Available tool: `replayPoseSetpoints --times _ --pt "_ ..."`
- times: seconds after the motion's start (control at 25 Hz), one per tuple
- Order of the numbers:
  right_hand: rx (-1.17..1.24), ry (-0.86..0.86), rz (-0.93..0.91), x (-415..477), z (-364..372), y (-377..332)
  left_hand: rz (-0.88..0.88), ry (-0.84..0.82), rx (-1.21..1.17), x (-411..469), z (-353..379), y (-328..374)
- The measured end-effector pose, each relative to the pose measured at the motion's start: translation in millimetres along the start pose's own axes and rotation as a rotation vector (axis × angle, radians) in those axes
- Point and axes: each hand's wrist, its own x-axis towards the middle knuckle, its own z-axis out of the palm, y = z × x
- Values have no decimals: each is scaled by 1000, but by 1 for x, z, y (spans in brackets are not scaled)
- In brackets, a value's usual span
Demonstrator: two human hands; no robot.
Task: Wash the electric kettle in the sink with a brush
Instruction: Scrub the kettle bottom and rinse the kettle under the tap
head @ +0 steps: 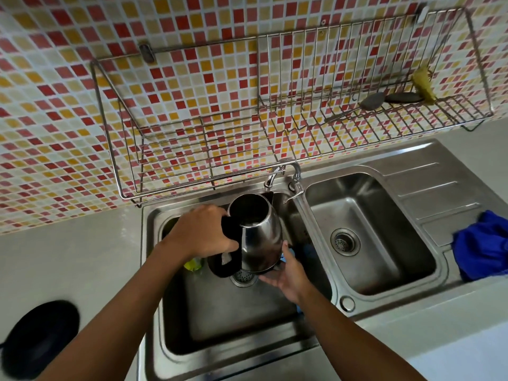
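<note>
A steel electric kettle (259, 235) with a black handle hangs over the left sink basin (236, 320), its open mouth tilted up toward the tap (280, 171). My left hand (203, 233) grips the black handle. My right hand (288, 273) cups the kettle's base from below. Something blue shows behind my right hand, and a yellow-green item (192, 264) lies in the basin under my left wrist; I cannot tell whether either is the brush. No water stream is visible.
The right basin (365, 229) has a drain and a ribbed draining board, where a blue cloth (483, 246) lies. A wire rack (275, 119) hangs on the mosaic wall holding spoons and a yellow item. The kettle's black base (38, 339) sits on the left counter.
</note>
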Motion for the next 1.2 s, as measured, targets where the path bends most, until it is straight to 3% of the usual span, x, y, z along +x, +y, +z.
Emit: replayPoseSetpoints --times 0.44,0.72,0.92,1.04,1.2 --pt "-38 -8 20 -5 -3 -9 -1 -49 5 19 -1 2" --pt "-63 63 -107 5 1 -54 -64 -47 -13 50 2 16" --pt "-74 57 -46 -4 -3 -27 -50 -37 -1 35 0 25" --pt "-82 135 -76 3 -24 -48 -97 -122 -102 46 17 25" --pt "-89 193 -68 13 0 -43 -171 -90 -66 57 18 15"
